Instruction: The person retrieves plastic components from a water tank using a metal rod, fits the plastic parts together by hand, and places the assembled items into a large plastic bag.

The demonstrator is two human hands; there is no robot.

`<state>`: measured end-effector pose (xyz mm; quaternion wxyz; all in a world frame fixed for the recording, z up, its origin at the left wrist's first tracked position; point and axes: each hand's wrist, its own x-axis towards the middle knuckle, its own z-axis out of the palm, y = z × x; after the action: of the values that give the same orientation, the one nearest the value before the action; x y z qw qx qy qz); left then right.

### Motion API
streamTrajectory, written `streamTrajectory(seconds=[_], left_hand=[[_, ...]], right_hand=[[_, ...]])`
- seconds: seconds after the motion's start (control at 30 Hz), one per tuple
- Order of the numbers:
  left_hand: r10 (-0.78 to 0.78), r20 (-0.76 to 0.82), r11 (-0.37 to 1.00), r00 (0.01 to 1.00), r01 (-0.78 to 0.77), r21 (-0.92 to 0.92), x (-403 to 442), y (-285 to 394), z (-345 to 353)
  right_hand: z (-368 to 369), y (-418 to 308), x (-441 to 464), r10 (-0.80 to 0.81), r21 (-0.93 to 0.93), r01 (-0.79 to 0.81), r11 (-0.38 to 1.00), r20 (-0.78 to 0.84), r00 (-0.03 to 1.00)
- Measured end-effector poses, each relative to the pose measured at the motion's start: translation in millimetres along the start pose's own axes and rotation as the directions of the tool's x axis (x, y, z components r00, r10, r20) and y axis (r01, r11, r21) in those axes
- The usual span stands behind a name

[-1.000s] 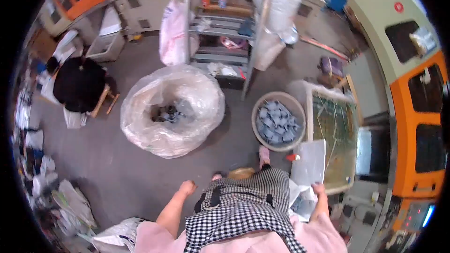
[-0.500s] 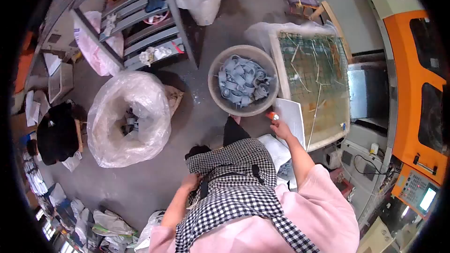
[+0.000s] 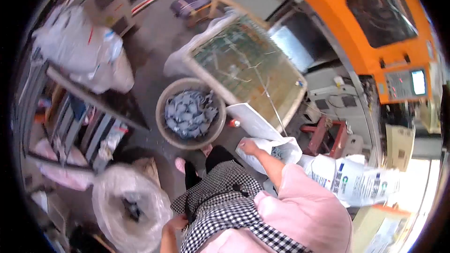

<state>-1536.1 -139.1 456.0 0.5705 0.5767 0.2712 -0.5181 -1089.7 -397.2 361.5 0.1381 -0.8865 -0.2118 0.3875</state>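
Now right hand (image 3: 248,147) shifted to white bag (image 3: 290,151).

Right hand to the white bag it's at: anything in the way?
Nothing visible. The right hand is at the edge of the white bag and appears to touch it. The white board stands just past the bag, toward the basin, not between hand and bag.

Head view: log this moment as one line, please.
right hand: at white bag | left hand: near checked apron | round tub: holding grey pieces
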Motion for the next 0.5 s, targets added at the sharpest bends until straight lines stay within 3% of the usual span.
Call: streamTrajectory(seconds=[0.07, 0.13, 0.27, 0.33, 0.37, 0.43, 0.5], left_hand=[[0.262, 0.08, 0.962, 0.962, -0.253, -0.107, 34, -38, -17], [0.038, 0.355, 0.938, 0.934, -0.156, 0.31, 36, -29, -61], [0.166, 0.172, 0.901, 0.971, -0.22, 0.373, 34, -47, -84], [0.23, 0.086, 0.889, 0.969, -0.246, 0.387, 38, -72, -86], [0.076, 0.154, 0.909, 0.985, -0.132, 0.395, 52, -84, -91], [0.062, 0.147, 0.934, 0.987, -0.109, 0.34, 46, -92, -99], [0.081, 0.132, 0.943, 0.988, -0.119, 0.312, 40, -93, -105]], right_hand=[[-3, -18, -20, 0.049, -0.004, -0.05, 0.999, -0.01, 0.999], [5, -27, -40, 0.131, 0.105, -0.138, 0.985, 0.065, 0.989], [41, -28, -64, 0.139, 0.125, -0.13, 0.984, -0.066, 0.988], [52, -35, -82, 0.109, 0.141, -0.103, 0.985, -0.034, 0.993], [57, -38, -92, 0.116, 0.157, -0.108, 0.982, -0.039, 0.992], [47, -61, -117, 0.249, 0.146, -0.252, 0.957, 0.034, 0.968], [69, -39, -118, 0.182, 0.063, -0.184, 0.981, 0.04, 0.983]])
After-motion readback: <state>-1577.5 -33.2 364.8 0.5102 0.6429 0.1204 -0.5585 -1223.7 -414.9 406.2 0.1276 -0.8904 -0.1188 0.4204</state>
